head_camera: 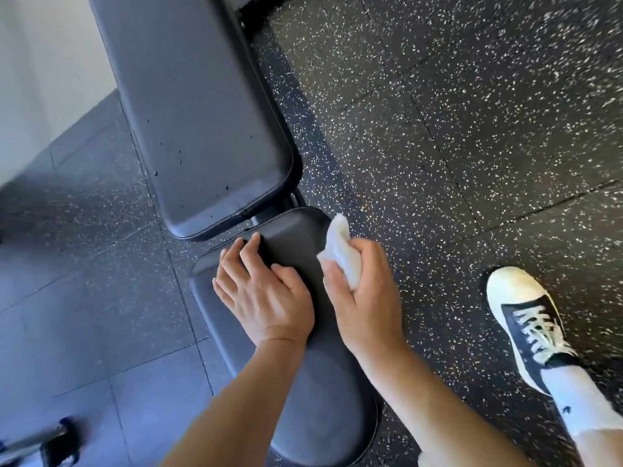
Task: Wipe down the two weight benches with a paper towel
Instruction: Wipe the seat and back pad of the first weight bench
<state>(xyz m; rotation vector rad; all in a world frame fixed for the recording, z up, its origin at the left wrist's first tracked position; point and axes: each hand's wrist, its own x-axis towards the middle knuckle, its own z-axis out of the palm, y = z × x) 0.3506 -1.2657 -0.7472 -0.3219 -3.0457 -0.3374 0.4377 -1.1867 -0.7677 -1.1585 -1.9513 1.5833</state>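
The long back pad (pixel 199 106) lies bare along its whole length, open to a sweep from either edge. Between it and the seat pad (pixel 303 382) a narrow gap shows the frame bar (pixel 269 215). The left hand (pixel 266 298) rests flat over the seat pad's far left corner, blocking it. Speckled floor (pixel 455 129) lies open to the right, up to a sneaker (pixel 526 318).

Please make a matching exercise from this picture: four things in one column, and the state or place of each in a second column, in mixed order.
Things:
1. left hand
2. right hand
3. back pad
4. shoe

States:
A. on the speckled floor
B. speckled with droplets
C. rests flat on the seat pad
D. grips the paper towel

Pairs: 1-C, 2-D, 3-B, 4-A
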